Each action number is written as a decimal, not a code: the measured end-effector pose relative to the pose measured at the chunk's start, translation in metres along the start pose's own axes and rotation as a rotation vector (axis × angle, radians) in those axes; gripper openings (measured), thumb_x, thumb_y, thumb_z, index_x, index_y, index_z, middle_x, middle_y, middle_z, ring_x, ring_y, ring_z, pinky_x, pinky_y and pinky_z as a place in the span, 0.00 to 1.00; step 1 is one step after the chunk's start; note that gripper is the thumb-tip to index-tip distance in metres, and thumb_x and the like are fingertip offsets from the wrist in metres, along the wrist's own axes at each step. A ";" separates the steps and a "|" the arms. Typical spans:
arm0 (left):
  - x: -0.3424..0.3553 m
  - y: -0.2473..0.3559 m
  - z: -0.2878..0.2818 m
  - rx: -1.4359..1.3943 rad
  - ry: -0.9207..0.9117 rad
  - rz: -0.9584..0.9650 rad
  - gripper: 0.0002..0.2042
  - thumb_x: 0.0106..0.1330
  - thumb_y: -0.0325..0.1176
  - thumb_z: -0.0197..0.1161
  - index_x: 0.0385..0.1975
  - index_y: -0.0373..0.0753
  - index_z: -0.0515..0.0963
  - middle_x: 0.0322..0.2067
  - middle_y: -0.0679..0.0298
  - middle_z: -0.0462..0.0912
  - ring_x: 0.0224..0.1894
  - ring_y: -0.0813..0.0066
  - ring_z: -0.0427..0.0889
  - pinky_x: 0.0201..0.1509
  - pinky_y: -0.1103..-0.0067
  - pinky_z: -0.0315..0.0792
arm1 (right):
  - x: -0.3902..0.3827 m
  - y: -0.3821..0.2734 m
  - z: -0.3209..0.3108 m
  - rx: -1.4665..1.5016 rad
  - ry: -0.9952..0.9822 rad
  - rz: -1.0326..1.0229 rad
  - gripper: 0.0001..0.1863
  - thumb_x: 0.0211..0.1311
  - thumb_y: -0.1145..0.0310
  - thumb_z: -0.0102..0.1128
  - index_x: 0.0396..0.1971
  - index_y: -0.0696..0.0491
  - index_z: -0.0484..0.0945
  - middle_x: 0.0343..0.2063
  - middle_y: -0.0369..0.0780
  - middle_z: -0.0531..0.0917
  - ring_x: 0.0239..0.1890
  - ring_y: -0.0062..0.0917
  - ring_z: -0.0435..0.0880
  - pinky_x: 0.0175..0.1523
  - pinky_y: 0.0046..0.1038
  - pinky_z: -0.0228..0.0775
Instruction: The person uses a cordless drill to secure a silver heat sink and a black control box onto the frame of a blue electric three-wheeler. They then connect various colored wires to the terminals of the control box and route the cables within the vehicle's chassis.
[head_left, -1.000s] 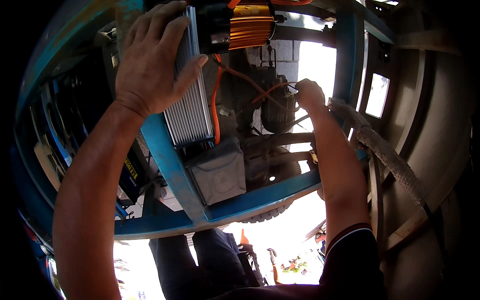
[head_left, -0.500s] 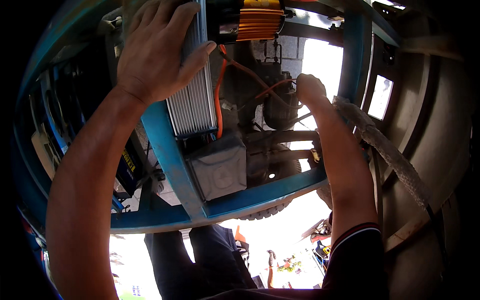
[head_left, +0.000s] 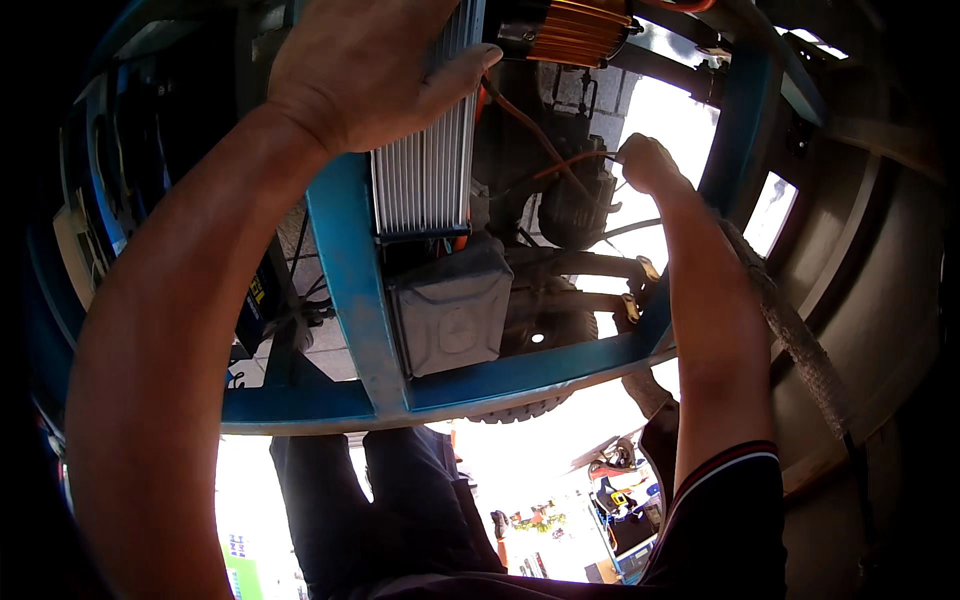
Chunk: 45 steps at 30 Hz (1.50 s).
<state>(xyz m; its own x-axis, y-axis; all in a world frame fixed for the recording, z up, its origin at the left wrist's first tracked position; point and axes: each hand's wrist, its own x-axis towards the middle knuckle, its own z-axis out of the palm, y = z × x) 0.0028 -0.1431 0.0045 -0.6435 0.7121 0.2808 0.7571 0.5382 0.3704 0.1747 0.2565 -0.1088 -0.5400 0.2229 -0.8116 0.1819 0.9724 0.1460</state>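
Observation:
My left hand (head_left: 370, 75) lies over the upper part of a silver finned metal housing (head_left: 425, 185), thumb stretched along its right edge. Its other fingertips are cut off by the top of the picture. To the right, my right hand (head_left: 648, 163) is closed in a fist around the end of a thin red cable (head_left: 575, 162). That cable crosses a brownish-red one (head_left: 530, 122) coming down from near the housing. Just right of the housing's top sits a black and orange ribbed motor-like cylinder (head_left: 575, 32).
A blue metal frame (head_left: 345, 270) surrounds the opening. Below the housing is a grey, dusty box (head_left: 455, 318), with a tyre (head_left: 520, 410) under the front bar. A rough wrapped tube (head_left: 800, 350) slants past my right forearm. Tools and small items (head_left: 625, 500) lie on the ground.
The whole view has shifted, so the frame and housing sit higher and farther right. My left hand stays on the housing, and my right hand keeps its grip on the red cable.

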 end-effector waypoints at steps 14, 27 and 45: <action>0.001 -0.001 -0.008 -0.046 -0.092 -0.055 0.29 0.57 0.44 0.70 0.53 0.33 0.70 0.62 0.45 0.68 0.67 0.42 0.65 0.74 0.53 0.56 | -0.026 -0.026 -0.011 -0.087 0.025 0.047 0.12 0.63 0.67 0.61 0.43 0.52 0.86 0.46 0.46 0.88 0.51 0.42 0.88 0.55 0.40 0.81; -0.002 -0.006 -0.001 -0.020 -0.047 0.009 0.28 0.62 0.47 0.65 0.54 0.34 0.70 0.61 0.43 0.68 0.65 0.41 0.67 0.71 0.52 0.60 | 0.002 -0.017 0.022 -0.063 0.239 0.147 0.17 0.68 0.53 0.53 0.35 0.49 0.83 0.38 0.46 0.89 0.41 0.44 0.89 0.48 0.46 0.80; -0.003 -0.009 -0.002 0.017 -0.043 0.015 0.28 0.62 0.48 0.65 0.54 0.33 0.70 0.61 0.42 0.68 0.65 0.39 0.67 0.71 0.52 0.60 | -0.012 -0.015 0.052 0.046 0.418 0.028 0.11 0.56 0.73 0.64 0.38 0.46 0.89 0.37 0.40 0.89 0.45 0.40 0.86 0.51 0.42 0.73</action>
<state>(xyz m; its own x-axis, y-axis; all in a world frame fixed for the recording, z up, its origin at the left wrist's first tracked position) -0.0022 -0.1509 0.0024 -0.6269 0.7385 0.2481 0.7687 0.5345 0.3513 0.2212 0.2352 -0.1306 -0.8197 0.2674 -0.5065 0.2328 0.9635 0.1318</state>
